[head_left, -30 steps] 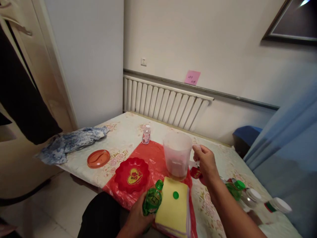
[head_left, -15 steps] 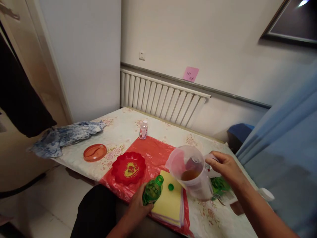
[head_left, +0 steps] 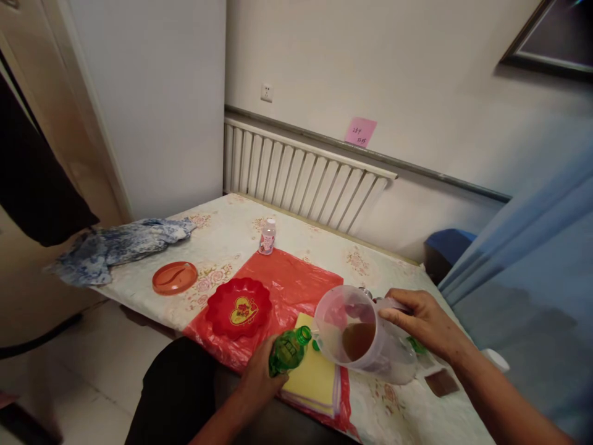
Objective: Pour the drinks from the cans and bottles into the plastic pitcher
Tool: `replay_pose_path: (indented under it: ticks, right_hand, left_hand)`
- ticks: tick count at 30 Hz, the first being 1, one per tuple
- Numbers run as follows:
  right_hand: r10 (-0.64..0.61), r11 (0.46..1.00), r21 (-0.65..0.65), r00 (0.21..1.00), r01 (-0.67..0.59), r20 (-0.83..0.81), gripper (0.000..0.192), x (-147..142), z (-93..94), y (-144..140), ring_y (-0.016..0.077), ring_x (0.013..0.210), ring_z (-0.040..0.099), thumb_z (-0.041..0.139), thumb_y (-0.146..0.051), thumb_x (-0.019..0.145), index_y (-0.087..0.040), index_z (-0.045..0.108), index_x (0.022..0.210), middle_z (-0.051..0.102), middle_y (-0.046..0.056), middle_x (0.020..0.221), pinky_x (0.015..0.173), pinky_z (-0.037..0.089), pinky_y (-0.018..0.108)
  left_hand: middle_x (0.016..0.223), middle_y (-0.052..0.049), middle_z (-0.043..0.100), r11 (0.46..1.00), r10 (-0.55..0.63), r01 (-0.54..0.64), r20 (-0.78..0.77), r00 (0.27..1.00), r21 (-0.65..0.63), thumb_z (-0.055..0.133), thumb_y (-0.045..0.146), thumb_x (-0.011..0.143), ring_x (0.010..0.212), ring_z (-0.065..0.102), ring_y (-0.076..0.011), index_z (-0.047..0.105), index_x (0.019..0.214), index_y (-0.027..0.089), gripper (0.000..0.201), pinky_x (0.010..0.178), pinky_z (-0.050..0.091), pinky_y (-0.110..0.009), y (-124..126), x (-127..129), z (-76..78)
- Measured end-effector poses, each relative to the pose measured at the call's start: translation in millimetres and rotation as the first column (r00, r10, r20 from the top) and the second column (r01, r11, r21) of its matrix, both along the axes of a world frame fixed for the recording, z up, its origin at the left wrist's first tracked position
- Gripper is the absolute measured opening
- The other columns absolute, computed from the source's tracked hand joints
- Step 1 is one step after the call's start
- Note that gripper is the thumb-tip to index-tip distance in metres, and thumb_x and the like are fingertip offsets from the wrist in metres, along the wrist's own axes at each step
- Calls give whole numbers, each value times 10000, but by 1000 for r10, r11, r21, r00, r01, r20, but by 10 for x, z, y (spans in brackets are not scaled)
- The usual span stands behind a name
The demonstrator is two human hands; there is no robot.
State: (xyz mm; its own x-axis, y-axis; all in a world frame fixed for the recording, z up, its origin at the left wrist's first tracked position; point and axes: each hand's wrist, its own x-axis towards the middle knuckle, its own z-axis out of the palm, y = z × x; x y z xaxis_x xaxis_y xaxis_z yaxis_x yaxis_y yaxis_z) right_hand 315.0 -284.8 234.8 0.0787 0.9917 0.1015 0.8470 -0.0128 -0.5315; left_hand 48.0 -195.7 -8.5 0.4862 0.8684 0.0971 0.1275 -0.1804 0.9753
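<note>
Pitcher of clear plastic [head_left: 365, 337], gripped by my right hand [head_left: 424, 321], has tipped from upright toward the open green plastic bottle [head_left: 290, 351] held in my left hand [head_left: 259, 384] at the surface's near edge; pouring appears imminent.

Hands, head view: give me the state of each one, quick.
Left hand: closed around the green bottle, uncapped and tilted toward the pitcher.
Right hand: closed on the handle of the clear pitcher, tipped toward the bottle.

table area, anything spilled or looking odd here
No spill shows. The clear jug, held by the right hand, is tipped steeply toward the open green bottle in the left hand. A blue cloth lies crumpled at the table's edge.
</note>
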Motion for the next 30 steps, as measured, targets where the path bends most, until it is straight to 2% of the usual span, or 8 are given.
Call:
replay_pose_path:
  ticks: [4,16,30]
  right_hand:
    - [25,1000,-15,999,-24,26,406,-18,38,19,121,573,406,540,-514,861,-185,528,623,443,-32,583,520,305,248]
    - [77,996,25,986,-82,146,334,-47,111,58,116,550,429,568,-414,861,-193,537,613,506,-37,566,517,286,255]
    - [168,985,-12,964,-170,205,373,-88,189,121,116,559,451,542,-488,892,-191,584,669,547,-31,594,526,300,256]
  left_hand:
    - [1227,-99,611,1000,24,-22,-55,998,22,604,73,558,1165,546,-286,536,1230,171,682,1037,413,-420,-9,-2,10]
    - [1236,-83,601,997,10,-3,-87,996,74,587,60,565,1193,522,-280,533,1228,190,678,1060,386,-408,-3,9,-9]
    - [1227,-87,607,997,20,-13,-93,995,77,583,50,547,1185,526,-284,530,1236,185,704,1050,391,-422,-14,20,-12]
